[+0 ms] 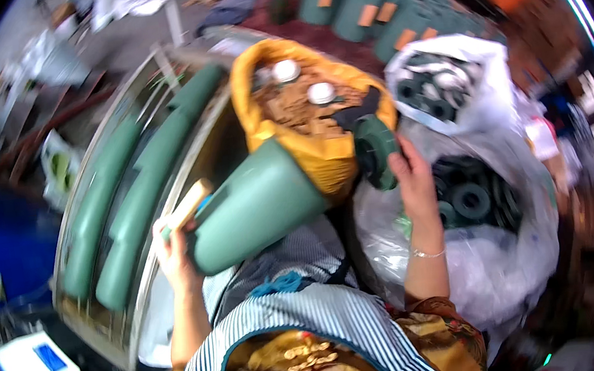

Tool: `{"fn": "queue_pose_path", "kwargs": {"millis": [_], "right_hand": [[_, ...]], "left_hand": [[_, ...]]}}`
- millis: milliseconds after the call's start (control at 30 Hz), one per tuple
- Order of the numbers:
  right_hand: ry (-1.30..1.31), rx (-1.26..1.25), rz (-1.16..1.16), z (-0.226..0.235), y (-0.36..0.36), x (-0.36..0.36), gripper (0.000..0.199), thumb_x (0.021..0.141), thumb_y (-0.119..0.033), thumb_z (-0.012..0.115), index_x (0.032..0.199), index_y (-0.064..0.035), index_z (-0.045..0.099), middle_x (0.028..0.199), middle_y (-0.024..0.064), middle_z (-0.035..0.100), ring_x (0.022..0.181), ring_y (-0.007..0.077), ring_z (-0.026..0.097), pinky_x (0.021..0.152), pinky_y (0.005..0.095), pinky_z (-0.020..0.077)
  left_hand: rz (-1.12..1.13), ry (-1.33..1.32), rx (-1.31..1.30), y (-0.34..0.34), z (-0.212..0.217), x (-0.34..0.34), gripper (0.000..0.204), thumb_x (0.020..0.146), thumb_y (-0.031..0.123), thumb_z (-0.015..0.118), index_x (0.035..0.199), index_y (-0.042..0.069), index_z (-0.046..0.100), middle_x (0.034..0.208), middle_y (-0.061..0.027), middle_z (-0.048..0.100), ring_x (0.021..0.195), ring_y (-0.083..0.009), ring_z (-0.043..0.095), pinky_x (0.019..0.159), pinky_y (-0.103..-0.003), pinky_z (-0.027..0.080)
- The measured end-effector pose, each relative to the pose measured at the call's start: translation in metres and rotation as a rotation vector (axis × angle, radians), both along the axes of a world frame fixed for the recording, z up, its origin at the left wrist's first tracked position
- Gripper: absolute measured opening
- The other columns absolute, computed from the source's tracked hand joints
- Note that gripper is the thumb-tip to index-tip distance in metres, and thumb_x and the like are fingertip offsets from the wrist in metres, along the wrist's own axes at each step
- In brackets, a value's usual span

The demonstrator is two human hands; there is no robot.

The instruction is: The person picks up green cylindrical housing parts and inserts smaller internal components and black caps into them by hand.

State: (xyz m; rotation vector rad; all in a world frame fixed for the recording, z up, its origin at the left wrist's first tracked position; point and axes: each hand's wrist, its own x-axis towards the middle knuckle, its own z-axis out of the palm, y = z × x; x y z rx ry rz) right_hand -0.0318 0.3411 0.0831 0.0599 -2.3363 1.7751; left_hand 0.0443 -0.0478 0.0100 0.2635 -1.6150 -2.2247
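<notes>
A smooth green tapered cylinder point(258, 201) lies slantwise above my lap. My left hand point(176, 256) is closed at its lower left end, with a tan bar-shaped piece point(191, 202) under the fingers; whether that piece is fixed to the cylinder I cannot tell. My right hand point(414, 175) grips a dark green round, flanged cap point(377, 152) by its edge, apart from the cylinder's wide end. Just beyond the cylinder stands a yellow sack point(245, 92) full of brown pieces point(292, 115), with two white round lids point(286, 70) on top.
At left, a metal-rimmed trough point(135, 320) holds long green moulded parts point(143, 197). An open clear plastic bag point(532, 231) of dark rings point(471, 200) is at right, a white sack point(484, 51) behind it. Several green cylinders point(353, 12) with orange tabs stand at the back.
</notes>
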Motion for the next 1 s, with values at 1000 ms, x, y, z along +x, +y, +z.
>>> {"fn": "queue_pose_path", "kwargs": {"millis": [1000], "right_hand": [[1.098, 0.096, 0.75, -0.025, -0.122, 0.018, 0.053, 0.098, -0.039, 0.047, 0.12, 0.0081, 0.062, 0.092, 0.0137, 0.053, 0.078, 0.03, 0.054, 0.078, 0.0446, 0.0469]], "left_hand": [[-0.606, -0.533, 0.245, -0.089, 0.005, -0.033, 0.037, 0.092, 0.04, 0.067, 0.088, 0.004, 0.061, 0.076, -0.0044, 0.063, 0.065, -0.0143, 0.061, 0.06, -0.028, 0.054]]}}
